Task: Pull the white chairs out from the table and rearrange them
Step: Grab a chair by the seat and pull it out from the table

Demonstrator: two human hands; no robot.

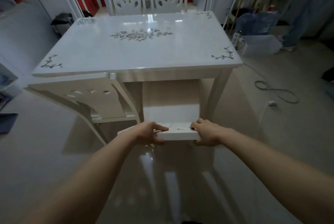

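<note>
Your left hand [151,133] and right hand [206,133] both grip the top rail of the near white chair [178,134], which stands just off the front edge of the floral table [137,50], beside a second chair [90,97] tucked under its left.

Both bare forearms reached forward and slightly inward, converging ahead of the body. The left hand [151,133] was clamped on the left end of a flat white wooden chair back [178,134], fingers over the top, thumb beneath. The right hand [207,133] gripped the opposite end likewise, knuckles raised.
</note>
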